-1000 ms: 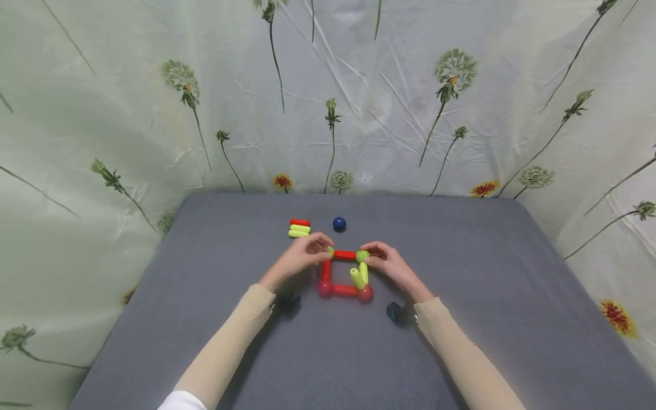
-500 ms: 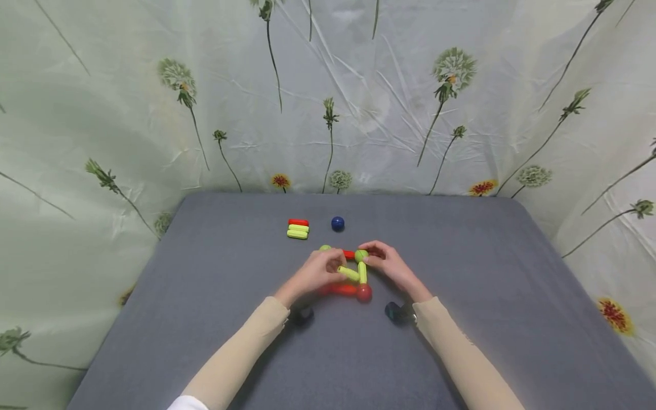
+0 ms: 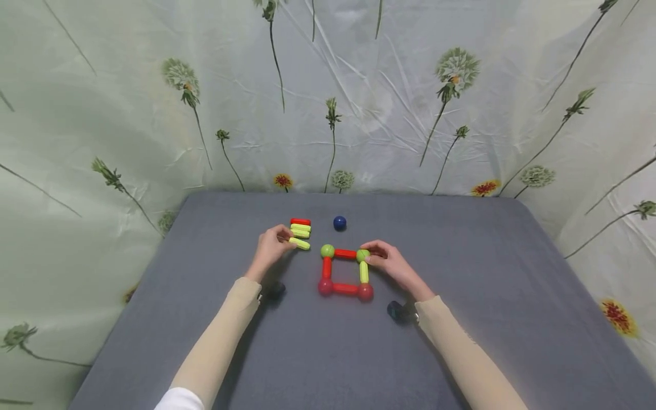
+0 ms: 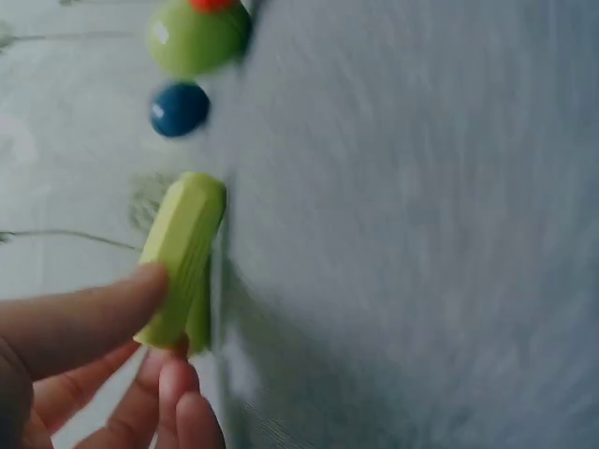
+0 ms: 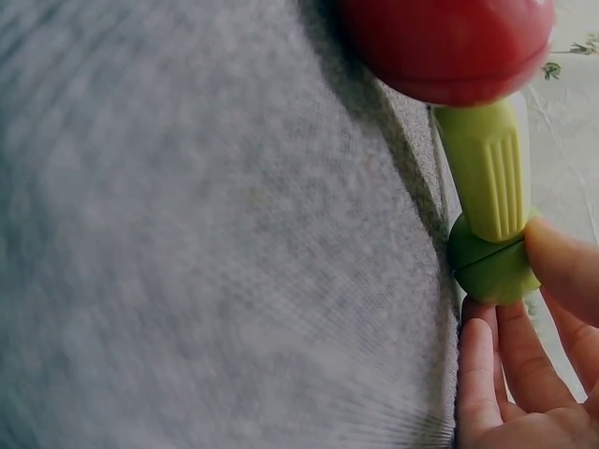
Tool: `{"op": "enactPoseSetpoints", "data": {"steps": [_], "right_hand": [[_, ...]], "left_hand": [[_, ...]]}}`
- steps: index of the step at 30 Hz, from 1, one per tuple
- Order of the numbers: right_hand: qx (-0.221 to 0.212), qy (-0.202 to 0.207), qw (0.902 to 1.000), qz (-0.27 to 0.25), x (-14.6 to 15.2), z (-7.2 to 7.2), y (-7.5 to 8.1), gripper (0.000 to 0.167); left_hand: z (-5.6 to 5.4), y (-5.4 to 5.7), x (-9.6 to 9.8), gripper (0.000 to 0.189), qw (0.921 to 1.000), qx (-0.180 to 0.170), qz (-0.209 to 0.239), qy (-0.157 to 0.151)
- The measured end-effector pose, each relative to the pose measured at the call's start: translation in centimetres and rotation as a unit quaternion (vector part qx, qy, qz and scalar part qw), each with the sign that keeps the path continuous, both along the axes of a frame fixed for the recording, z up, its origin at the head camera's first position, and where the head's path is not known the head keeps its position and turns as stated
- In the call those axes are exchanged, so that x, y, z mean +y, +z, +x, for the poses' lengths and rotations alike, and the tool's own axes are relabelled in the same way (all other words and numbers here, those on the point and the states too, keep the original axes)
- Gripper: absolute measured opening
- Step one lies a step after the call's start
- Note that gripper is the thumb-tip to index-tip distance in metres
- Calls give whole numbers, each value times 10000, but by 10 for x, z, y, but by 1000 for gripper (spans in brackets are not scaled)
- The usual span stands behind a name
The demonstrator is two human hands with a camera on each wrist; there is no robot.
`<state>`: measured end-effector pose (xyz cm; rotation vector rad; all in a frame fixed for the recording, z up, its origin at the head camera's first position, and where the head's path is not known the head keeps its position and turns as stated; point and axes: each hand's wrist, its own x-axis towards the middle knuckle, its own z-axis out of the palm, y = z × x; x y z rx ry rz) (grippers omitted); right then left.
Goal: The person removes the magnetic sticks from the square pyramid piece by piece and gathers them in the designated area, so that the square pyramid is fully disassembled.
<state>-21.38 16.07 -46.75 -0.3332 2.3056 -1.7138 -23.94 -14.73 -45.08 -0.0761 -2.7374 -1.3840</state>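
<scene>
Between thumb and fingers my left hand [image 3: 271, 249] pinches a yellow-green rod [image 4: 182, 257], close to the stack of rods at the left. My right hand [image 3: 392, 263] holds the green ball [image 5: 494, 262] at the far right corner of a square frame. Three red rods, one being the near red rod [image 3: 345, 289], and a yellow-green rod [image 3: 364, 272] make up its sides. Its other corners are a green ball [image 3: 327, 250] at far left, a red ball [image 3: 325, 286] at near left and a red ball [image 3: 365, 292] at near right.
Beyond the left hand lie a red rod [image 3: 300, 221] and two yellow-green rods [image 3: 301, 228] side by side. A dark blue ball [image 3: 340, 222] sits behind the square. The grey table [image 3: 461, 239] ends at a flowered curtain [image 3: 389, 114].
My left hand left the far left green ball, took the spare yellow-green rod from inside the square and carried it left toward the loose rods. My right hand stayed on its green ball.
</scene>
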Motion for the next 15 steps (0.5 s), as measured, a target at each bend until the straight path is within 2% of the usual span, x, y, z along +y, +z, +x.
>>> {"op": "enactPoseSetpoints", "data": {"steps": [4, 11, 13, 15], "right_hand": [[-53, -2, 10000, -24, -1, 0, 0, 30], [-50, -49, 10000, -65, -1, 1, -1, 30], [-36, -18, 10000, -71, 0, 1, -1, 31], [-30, -3, 10000, -68, 1, 1, 0, 31]], "left_hand": [[-9, -6, -4, 17, 9995, -69, -259, 186], [-16, -5, -1, 19, 9994, 64, -307, 177], [-16, -5, 1, 20, 9993, 222, -277, 87], [-15, -4, 5, 21, 9990, 304, -199, -268]]}}
